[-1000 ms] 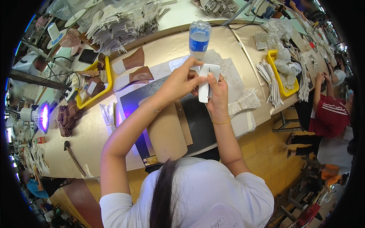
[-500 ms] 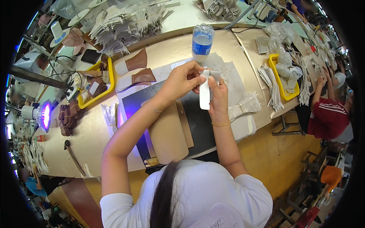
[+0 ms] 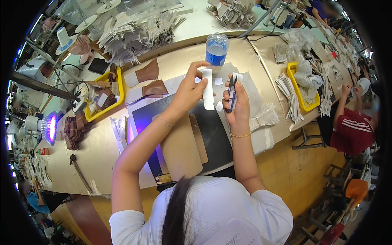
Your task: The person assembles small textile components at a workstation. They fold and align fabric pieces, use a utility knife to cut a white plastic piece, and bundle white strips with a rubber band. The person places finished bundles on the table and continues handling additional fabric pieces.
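Pinching a strip [image 3: 208,92] in left fingers [image 3: 199,86], right fingers [image 3: 241,94] gripping snips [image 3: 232,94] and white piece [image 3: 239,76], bottle [image 3: 217,50] just beyond

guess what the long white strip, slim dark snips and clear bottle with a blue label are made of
Long white strip: perhaps coated paper or synthetic leather; smooth, even-coloured, stiff-looking. Slim dark snips: probably metal, judging by their narrow, pointed taper; finish unclear. Clear bottle: likely glossy plastic, see-through with highlights.
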Action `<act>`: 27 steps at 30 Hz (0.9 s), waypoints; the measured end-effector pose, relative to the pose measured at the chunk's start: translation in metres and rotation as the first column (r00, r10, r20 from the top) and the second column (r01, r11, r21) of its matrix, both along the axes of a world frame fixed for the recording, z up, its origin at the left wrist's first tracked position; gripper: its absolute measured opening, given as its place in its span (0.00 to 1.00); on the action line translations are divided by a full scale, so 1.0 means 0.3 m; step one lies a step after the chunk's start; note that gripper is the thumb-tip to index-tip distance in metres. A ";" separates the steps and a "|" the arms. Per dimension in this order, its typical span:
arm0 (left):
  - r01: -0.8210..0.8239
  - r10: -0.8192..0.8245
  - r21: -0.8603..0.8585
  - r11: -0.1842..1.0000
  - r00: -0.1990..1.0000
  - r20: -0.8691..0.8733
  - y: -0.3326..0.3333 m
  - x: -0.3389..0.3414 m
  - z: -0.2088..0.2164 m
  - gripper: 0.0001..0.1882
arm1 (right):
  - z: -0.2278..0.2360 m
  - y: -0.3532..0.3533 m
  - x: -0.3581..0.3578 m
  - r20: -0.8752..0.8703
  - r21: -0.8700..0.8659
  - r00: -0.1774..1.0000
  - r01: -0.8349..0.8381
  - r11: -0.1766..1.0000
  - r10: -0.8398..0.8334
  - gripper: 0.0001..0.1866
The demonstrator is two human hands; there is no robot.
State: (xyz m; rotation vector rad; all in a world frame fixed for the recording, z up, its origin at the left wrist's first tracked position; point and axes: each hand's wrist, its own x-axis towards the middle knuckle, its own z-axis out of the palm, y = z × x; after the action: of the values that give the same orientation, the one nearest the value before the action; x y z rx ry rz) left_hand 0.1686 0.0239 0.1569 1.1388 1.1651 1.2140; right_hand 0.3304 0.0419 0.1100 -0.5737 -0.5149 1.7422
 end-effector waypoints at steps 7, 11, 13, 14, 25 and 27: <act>0.078 -0.079 -0.011 0.997 0.969 -0.233 0.007 -0.001 0.009 0.12 | 0.030 -0.007 -0.023 -0.069 0.123 0.975 -0.202 0.972 0.211 0.21; 0.180 -0.172 0.042 0.983 0.975 -0.140 0.013 -0.019 -0.024 0.10 | 0.081 -0.036 -0.053 -0.074 0.207 0.967 -0.224 0.952 0.243 0.23; 0.272 -0.271 -0.071 0.960 0.962 0.022 -0.001 -0.015 0.011 0.10 | 0.097 -0.043 -0.059 -0.123 0.221 0.964 -0.203 0.954 0.234 0.24; 0.284 -0.284 -0.036 0.958 0.959 0.008 -0.002 -0.016 0.010 0.10 | 0.095 -0.043 -0.056 -0.112 0.229 0.964 -0.210 0.951 0.240 0.24; 0.266 -0.269 0.099 0.959 0.963 0.013 0.001 -0.011 -0.004 0.13 | 0.068 -0.032 -0.035 0.077 0.169 0.988 -0.147 0.975 0.136 0.20; 0.253 -0.256 0.058 0.966 0.965 0.056 0.007 -0.015 -0.002 0.13 | 0.052 -0.039 -0.036 0.087 0.113 0.973 -0.222 0.969 0.212 0.18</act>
State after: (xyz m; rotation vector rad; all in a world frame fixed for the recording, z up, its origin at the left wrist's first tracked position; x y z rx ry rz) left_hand 0.1641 0.0262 0.1561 1.2374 0.9131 1.0775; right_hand 0.3196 0.0303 0.1257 -0.5116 -0.7554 1.8856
